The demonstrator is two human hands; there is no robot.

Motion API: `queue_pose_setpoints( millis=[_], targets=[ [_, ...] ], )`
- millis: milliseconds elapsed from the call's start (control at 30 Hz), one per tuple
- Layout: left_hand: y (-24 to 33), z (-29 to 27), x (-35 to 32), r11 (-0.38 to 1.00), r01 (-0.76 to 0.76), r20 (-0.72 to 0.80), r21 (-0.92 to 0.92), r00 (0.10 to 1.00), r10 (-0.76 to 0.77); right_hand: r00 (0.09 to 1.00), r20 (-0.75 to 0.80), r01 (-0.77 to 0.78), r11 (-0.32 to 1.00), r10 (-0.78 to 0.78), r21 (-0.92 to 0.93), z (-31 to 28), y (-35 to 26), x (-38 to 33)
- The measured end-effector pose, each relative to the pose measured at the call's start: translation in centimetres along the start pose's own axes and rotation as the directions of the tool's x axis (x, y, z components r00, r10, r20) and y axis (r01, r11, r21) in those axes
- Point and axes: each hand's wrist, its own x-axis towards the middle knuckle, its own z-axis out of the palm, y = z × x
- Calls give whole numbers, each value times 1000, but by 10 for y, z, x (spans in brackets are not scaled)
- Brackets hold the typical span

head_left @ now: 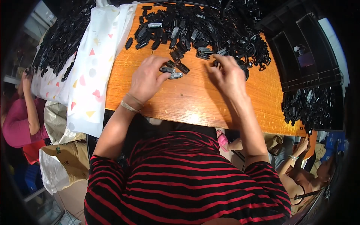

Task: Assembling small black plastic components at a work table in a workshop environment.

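Observation:
My left hand [145, 78] is over the wooden table, thumb and fingers closed around small oblong black-and-grey plastic parts [175, 75]. Just past its fingertips lie a few flat black frame-like pieces [182, 68]. To the right, my right hand [229, 75] curls its fingers in at the near edge of a big heap of black plastic parts [202, 28]. Something small and dark shows at its fingertips, too little to name. A few grey-topped parts [204, 50] sit between the two hands, a little farther off.
The wooden table [180, 103] has a white patterned plastic sheet [88, 75] along its left side, with another dark heap [62, 45] beyond. Black crates [309, 52] and more parts [309, 107] stand at right. Co-workers sit on both sides; a paper sack [69, 159] stands lower left.

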Motion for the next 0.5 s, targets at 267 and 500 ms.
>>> queue_pose_setpoints(
  millis=[267,500],
  targets=[
    [-2,24,0,999,30,18,-16,999,-30,978,9,-197,939,208,-280,-9,47,-26],
    [8,24,-9,988,-122,-74,99,989,130,988,149,30,998,-37,49,5,0,-26]
  ],
)
